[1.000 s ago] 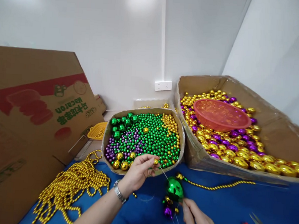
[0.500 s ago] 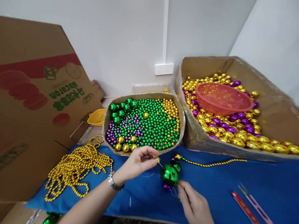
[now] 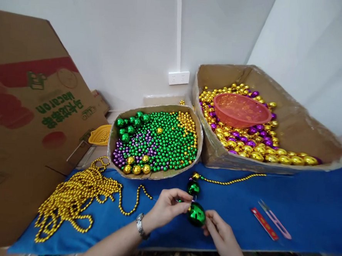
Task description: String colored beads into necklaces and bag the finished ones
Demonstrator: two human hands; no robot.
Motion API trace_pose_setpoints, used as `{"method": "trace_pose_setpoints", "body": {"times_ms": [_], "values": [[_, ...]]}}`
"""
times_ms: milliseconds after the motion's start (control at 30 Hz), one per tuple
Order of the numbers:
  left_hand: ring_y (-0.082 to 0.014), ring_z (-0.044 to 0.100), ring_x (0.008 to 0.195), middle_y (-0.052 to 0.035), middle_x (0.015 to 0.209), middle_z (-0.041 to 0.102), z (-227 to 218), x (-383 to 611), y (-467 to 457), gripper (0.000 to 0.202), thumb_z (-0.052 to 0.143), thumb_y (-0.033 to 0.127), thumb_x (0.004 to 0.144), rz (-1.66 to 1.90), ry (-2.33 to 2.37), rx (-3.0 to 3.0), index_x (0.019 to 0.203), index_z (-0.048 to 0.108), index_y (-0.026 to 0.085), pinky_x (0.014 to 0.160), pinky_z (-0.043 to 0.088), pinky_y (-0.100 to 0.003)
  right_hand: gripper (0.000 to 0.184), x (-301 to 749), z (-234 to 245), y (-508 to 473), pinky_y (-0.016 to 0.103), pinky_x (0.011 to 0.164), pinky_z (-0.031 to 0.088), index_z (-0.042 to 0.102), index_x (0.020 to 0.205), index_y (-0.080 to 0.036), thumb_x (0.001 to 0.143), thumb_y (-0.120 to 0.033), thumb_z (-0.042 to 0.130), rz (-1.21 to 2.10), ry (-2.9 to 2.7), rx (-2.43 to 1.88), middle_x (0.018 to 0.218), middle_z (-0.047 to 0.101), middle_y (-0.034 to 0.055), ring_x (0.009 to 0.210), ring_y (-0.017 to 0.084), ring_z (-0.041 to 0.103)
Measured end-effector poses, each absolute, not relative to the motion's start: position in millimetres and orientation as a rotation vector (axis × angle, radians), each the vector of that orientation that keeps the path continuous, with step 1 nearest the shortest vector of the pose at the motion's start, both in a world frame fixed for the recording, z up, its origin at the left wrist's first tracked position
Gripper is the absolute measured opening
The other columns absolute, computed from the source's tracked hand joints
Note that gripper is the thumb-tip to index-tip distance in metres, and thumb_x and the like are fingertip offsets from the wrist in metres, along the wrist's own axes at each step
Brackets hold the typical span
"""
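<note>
A large shiny green ball point(image 3: 196, 214) is between my two hands above the blue cloth. My left hand point(image 3: 170, 206), with a watch on its wrist, pinches a small gold bead point(image 3: 189, 209) against the ball's left side. Fingers of my right hand point(image 3: 217, 228) are closed at the ball's right edge; the fingertips are partly hidden. Just beyond lies another green ball point(image 3: 193, 188), below a gold ball point(image 3: 196, 176) with a string of small gold beads point(image 3: 231, 182) running off to the right.
Loose green, purple and gold beads fill a low cardboard box point(image 3: 153, 176). A larger carton point(image 3: 302, 113) holds gold and purple beads and a red basket point(image 3: 241, 113). Gold bead strands point(image 3: 77, 195) lie left. Pink-handled snips point(image 3: 278, 223) and a red packet point(image 3: 264, 223) lie right.
My left hand has moved right and down, bringing the small gold bead up to the green ball. The ball is lower. A gold strand now stretches out toward my left hand.
</note>
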State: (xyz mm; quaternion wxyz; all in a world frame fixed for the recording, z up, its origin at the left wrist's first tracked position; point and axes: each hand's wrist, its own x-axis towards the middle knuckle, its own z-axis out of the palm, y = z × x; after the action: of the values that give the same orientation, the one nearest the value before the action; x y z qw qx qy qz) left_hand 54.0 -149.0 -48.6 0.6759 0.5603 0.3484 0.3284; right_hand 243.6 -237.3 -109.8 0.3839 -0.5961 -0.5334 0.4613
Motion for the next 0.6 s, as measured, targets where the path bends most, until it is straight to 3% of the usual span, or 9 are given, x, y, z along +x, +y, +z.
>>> {"method": "trace_pose_setpoints", "body": {"times_ms": [167, 333, 467, 600], "values": [[-0.0202, 0.066, 0.093, -0.0085, 0.107, 0.067, -16.3, 29.1, -145.2, 0.012, 0.069, 0.018, 0.078, 0.930, 0.698, 1.325, 0.089, 0.073, 0.019, 0.074, 0.054, -0.026, 0.035, 220.5, -72.4, -217.8, 0.024, 0.058, 0.044, 0.052, 0.085, -0.020, 0.093, -0.052, 0.039, 1.069, -1.371, -1.425, 0.063, 0.061, 0.0000, 0.059, 0.014, 0.060], [-0.0201, 0.066, 0.093, -0.0060, 0.112, 0.065, 29.1, -20.9, -148.7, 0.023, 0.059, 0.010, 0.084, 1.182, 0.782, 1.660, 0.095, 0.072, 0.025, 0.072, 0.057, -0.027, 0.025, 180.7, -30.8, -185.5, 0.020, 0.059, 0.043, 0.051, 0.089, -0.020, 0.097, -0.039, 0.036, 1.043, -1.536, -1.200, 0.069, 0.063, -0.0007, 0.063, 0.012, 0.060], [-0.0199, 0.065, 0.096, -0.0056, 0.106, 0.068, 38.0, -41.5, -154.2, 0.024, 0.059, 0.009, 0.084, 1.126, 0.931, 1.936, 0.097, 0.071, 0.025, 0.076, 0.056, -0.028, 0.023, 148.9, -44.6, -185.8, 0.017, 0.057, 0.043, 0.052, 0.090, -0.021, 0.098, -0.035, 0.036, 1.107, -1.642, -1.096, 0.067, 0.063, -0.0026, 0.061, 0.010, 0.061], [-0.0168, 0.066, 0.089, -0.0053, 0.096, 0.070, 10.8, -31.3, -154.6, 0.014, 0.058, 0.014, 0.085, 0.966, 0.998, 1.950, 0.089, 0.070, 0.021, 0.076, 0.054, -0.026, 0.021, 145.2, -85.5, -199.8, 0.019, 0.054, 0.044, 0.051, 0.083, -0.020, 0.096, -0.026, 0.036, 1.104, -1.713, -1.124, 0.063, 0.063, -0.0020, 0.057, 0.012, 0.062]]}}
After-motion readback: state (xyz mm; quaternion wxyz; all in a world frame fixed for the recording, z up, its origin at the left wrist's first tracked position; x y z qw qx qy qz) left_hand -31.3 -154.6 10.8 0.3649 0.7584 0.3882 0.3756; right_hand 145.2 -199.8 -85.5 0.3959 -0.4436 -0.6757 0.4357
